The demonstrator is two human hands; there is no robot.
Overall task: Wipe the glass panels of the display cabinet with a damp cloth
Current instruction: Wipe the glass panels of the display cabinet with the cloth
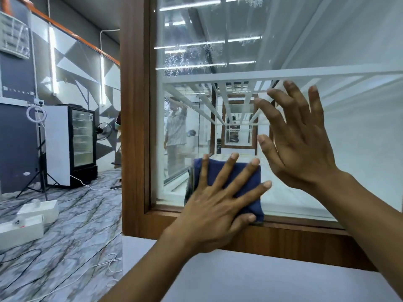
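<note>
Cloth, blue and folded, sits flat on the glass, low down by the brown frame. The left hand presses it with fingers spread wide. The right hand is wide too, flat on the glass, up and to the right. Water drops dot the top.

Bright tube-light glare streaks the glass; edges bend, slight blur
</note>
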